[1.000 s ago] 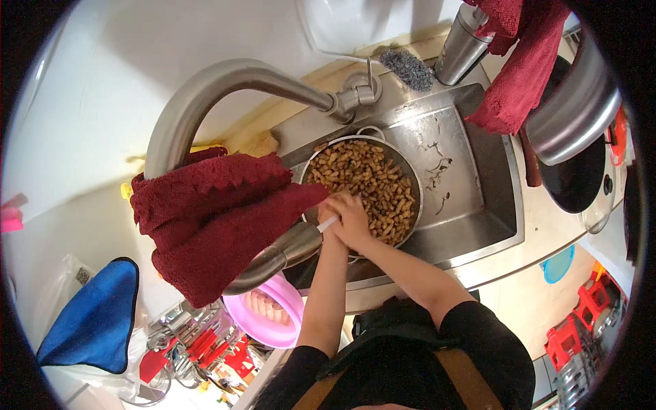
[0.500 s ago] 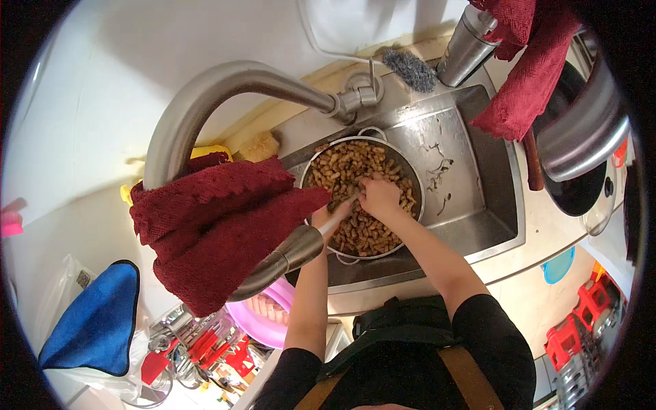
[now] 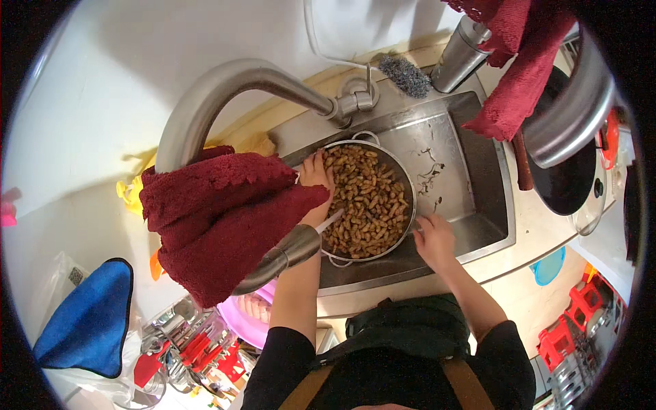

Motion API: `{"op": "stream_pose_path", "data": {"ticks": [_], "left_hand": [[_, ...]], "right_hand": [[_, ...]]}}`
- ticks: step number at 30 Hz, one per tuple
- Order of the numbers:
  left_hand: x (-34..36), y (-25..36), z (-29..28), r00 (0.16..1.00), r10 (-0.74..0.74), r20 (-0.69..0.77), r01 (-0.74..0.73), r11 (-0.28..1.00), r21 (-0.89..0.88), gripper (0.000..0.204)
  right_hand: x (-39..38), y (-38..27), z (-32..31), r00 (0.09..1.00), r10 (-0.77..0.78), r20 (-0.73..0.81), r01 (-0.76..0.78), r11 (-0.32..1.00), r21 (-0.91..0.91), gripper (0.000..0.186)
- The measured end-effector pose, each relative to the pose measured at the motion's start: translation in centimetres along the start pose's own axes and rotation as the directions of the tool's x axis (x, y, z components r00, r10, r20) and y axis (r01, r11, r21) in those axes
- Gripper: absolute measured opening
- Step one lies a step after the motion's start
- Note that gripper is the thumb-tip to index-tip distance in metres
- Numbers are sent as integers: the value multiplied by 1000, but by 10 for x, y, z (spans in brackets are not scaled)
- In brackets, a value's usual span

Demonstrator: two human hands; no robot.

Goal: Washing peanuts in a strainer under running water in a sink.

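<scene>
Stainless sink (image 3: pixel 434 130), left side: round pot (image 3: pixel 398 165) of unshelled peanuts (image 3: pixel 369 205), below the faucet's (image 3: pixel 205 109) running stream (image 3: pixel 331 222). Left hand (image 3: pixel 314 178): fingers slightly parted, left rim. Right hand (image 3: pixel 436 241): fingers loosely curled, right rim. From where I stand, I cannot tell whether either grips. Support opposite sides evenly; keep the rim level.
</scene>
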State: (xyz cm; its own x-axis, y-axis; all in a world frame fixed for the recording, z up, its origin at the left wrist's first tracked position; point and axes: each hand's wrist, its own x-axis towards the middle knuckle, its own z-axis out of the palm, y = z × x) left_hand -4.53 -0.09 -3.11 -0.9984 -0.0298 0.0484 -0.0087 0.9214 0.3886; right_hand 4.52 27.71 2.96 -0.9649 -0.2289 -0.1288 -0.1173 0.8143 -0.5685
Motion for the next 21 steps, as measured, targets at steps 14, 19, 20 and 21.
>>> {"op": "stream_pose_path", "data": {"ticks": [14, 19, 20, 21], "left_hand": [[-76, 21, 22, 975, -133, 179, 106, 983, 152, 39], [-88, 25, -13, 927, -133, 352, 246, 922, -300, 45], [-82, 44, -33, 927, -129, 352, 243, 922, -302, 45], [-74, 66, -58, 866, -207, 455, 263, 963, -63, 43]], "right_hand": [[-58, 27, -6, 978, -164, -130, 136, 970, -203, 11], [-58, 26, -6, 981, -155, -116, 123, 962, -244, 14], [-59, 28, -6, 981, -153, -118, 120, 962, -246, 14], [-60, 29, -7, 985, -141, -99, 109, 955, -276, 14]]}}
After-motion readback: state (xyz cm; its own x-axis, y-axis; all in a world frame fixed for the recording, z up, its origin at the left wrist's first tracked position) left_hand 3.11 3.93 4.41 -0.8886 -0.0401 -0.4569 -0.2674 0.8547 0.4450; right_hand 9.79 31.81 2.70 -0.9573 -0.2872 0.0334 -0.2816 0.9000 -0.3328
